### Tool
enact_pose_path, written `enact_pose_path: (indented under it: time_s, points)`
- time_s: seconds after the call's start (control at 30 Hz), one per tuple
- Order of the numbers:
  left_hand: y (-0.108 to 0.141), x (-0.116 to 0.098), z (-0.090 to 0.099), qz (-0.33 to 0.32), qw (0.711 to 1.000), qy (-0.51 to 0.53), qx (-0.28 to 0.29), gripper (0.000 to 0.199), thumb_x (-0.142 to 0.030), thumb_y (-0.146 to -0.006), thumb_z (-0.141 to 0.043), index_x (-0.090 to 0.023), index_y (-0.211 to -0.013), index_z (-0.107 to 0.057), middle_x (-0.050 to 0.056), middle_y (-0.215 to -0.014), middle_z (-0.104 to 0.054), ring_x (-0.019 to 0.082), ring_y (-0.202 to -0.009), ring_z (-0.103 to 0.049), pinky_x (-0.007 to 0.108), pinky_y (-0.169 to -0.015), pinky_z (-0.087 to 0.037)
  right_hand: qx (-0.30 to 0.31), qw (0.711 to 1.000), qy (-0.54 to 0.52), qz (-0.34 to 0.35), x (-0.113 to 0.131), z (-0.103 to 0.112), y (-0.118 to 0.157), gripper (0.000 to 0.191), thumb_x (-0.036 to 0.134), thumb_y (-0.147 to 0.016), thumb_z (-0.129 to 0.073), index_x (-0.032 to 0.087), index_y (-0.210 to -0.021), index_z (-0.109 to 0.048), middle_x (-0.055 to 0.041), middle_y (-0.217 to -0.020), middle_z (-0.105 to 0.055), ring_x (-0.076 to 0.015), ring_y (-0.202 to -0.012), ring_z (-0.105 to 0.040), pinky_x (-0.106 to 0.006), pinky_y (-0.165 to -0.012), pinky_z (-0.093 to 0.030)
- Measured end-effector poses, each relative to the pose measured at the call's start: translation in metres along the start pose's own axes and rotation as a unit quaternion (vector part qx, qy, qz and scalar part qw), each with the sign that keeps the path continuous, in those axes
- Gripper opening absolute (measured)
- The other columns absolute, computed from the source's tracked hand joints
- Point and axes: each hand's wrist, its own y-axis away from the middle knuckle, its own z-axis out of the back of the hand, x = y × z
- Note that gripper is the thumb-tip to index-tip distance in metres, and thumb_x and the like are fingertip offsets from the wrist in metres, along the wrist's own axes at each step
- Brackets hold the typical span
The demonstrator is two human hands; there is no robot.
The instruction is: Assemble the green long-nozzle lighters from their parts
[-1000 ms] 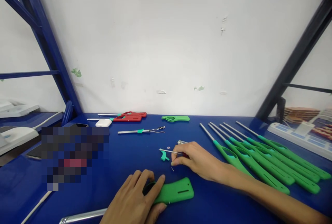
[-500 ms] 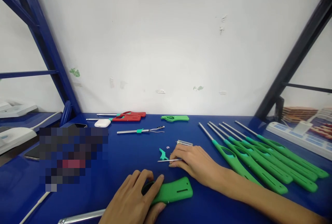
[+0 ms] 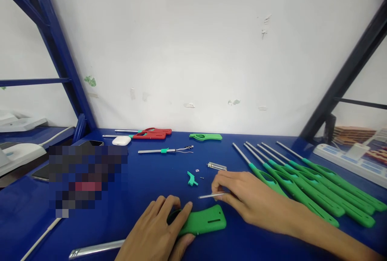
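Observation:
My left hand [image 3: 155, 228] is closed around the green handle of a long gas lighter [image 3: 207, 220], pressed to the blue table at the front. Its metal barrel [image 3: 96, 249] sticks out to the left of the hand. Between the fingers of my right hand [image 3: 238, 192] is a thin metal rod [image 3: 210, 196], like a screwdriver shaft; its other end is hidden in the hand. A teal trigger piece [image 3: 191, 179], a tiny screw [image 3: 202, 178] and a small pale part [image 3: 197, 170] lie just beyond. Behind my right hand rests a clear cylinder with metal ends [image 3: 217, 166].
Several green lighters [image 3: 305, 188] lie in a row at right, beside a white power strip [image 3: 350, 162]. Further back are a metal barrel with wires [image 3: 165, 151], a green half-shell [image 3: 206, 136], red lighters [image 3: 152, 134] and a white case [image 3: 121, 140].
My right hand has drawn back toward me and to the right with the thin metal rod, uncovering the tiny screw on the table. My left hand stays on the lighter.

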Motion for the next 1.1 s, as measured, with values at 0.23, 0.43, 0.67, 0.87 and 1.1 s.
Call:
enact_pose_path:
  time_s: [0.23, 0.43, 0.67, 0.87, 1.1]
  points:
    - [-0.004, 0.000, -0.001, 0.006, 1.000, 0.010, 0.005, 0.046, -0.037, -0.109, -0.064, -0.029, -0.154, -0.058, 0.006, -0.124, -0.073, 0.028, -0.104, -0.075, 0.043, -0.089, -0.068, 0.051, 0.997, -0.033, -0.039, 0.008, 0.006, 0.020, 0.022, 0.025, -0.112, -0.052, 0.025, -0.091, -0.057, 0.0024, -0.097, -0.068, -0.0181, -0.085, -0.063, -0.031, -0.078, -0.041]
    - [-0.003, -0.002, 0.000, 0.009, 1.000, 0.005, 0.011, 0.044, -0.036, -0.109, -0.063, -0.029, -0.152, -0.059, 0.006, -0.125, -0.073, 0.029, -0.106, -0.075, 0.045, -0.090, -0.068, 0.067, 0.995, -0.058, -0.040, 0.009, 0.005, 0.013, 0.023, 0.019, -0.105, -0.056, 0.023, -0.082, -0.055, 0.0035, -0.086, -0.065, -0.0165, -0.079, -0.058, -0.030, -0.074, -0.037]
    - [-0.006, -0.002, 0.002, 0.014, 1.000, 0.016, 0.012, 0.044, -0.036, -0.110, -0.062, -0.028, -0.153, -0.059, 0.006, -0.125, -0.073, 0.029, -0.105, -0.075, 0.045, -0.089, -0.068, 0.089, 0.984, -0.119, -0.101, 0.008, 0.000, 0.011, 0.031, 0.020, -0.103, -0.052, 0.022, -0.075, -0.065, 0.0034, -0.073, -0.060, -0.0137, -0.068, -0.055, -0.026, -0.062, -0.038]
    - [-0.002, -0.001, 0.000, 0.007, 1.000, -0.003, 0.007, 0.044, -0.039, -0.109, -0.063, -0.028, -0.152, -0.060, 0.006, -0.127, -0.074, 0.029, -0.107, -0.076, 0.044, -0.090, -0.068, 0.069, 0.987, -0.102, -0.107, 0.008, -0.008, 0.007, 0.037, 0.028, -0.106, -0.049, 0.021, -0.070, -0.055, 0.0020, -0.073, -0.057, -0.0151, -0.072, -0.055, -0.027, -0.065, -0.038]
    - [-0.003, -0.002, -0.001, 0.012, 1.000, 0.000, 0.004, 0.043, -0.040, -0.111, -0.060, -0.029, -0.153, -0.059, 0.006, -0.126, -0.074, 0.029, -0.106, -0.076, 0.045, -0.090, -0.068, 0.031, 0.994, -0.052, -0.086, 0.012, -0.016, 0.010, 0.039, 0.029, -0.107, -0.052, 0.022, -0.070, -0.042, 0.0018, -0.078, -0.058, -0.0166, -0.074, -0.054, -0.032, -0.072, -0.035]
